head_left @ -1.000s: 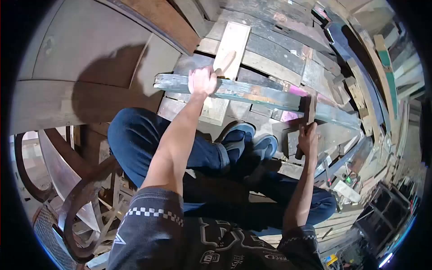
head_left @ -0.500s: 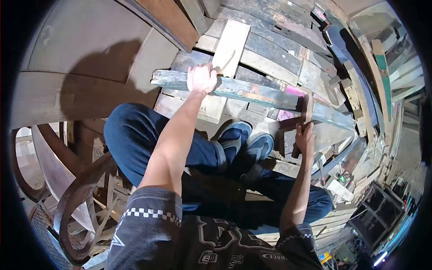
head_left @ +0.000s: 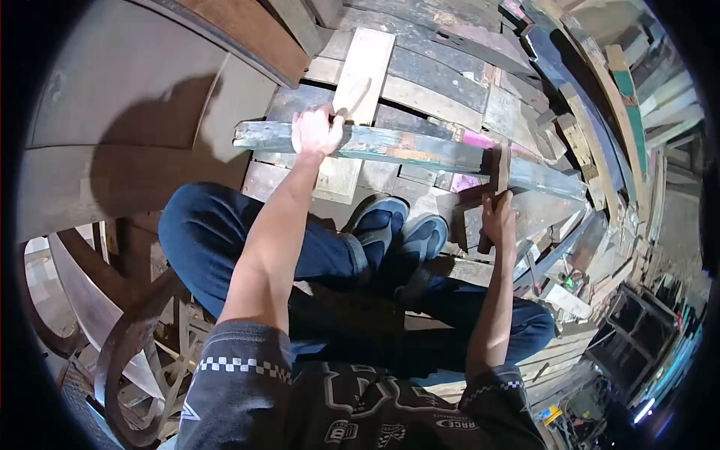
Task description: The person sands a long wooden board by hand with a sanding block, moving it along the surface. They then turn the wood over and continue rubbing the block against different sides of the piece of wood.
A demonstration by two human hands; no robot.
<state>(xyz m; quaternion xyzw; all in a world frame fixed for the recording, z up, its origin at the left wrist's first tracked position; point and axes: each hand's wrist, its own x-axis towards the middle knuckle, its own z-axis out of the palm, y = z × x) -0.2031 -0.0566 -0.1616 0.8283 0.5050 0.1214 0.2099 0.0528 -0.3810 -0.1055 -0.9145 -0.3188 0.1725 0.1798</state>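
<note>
A long, worn blue-green beam (head_left: 409, 148) lies crosswise in front of my feet. My left hand (head_left: 318, 131) is closed over it near its left end. Beneath the beam, a pale board (head_left: 363, 71) runs away from me. Toward the beam's right part, my right hand (head_left: 498, 219) is wrapped round a dark wooden piece (head_left: 501, 169) that stands against the beam and crosses it. The exact shape of this piece below my fingers is partly hidden.
Worn planks (head_left: 442, 75) form the floor. A large brown wooden panel (head_left: 127, 97) stands at the left, above a curved wooden chair part (head_left: 127, 337). Long boards (head_left: 626, 112) and scraps lie at the right. My shoes (head_left: 379, 225) are just below the beam.
The whole view has shifted slightly, so the beam and both hands appear a little further left. Both hands keep their holds.
</note>
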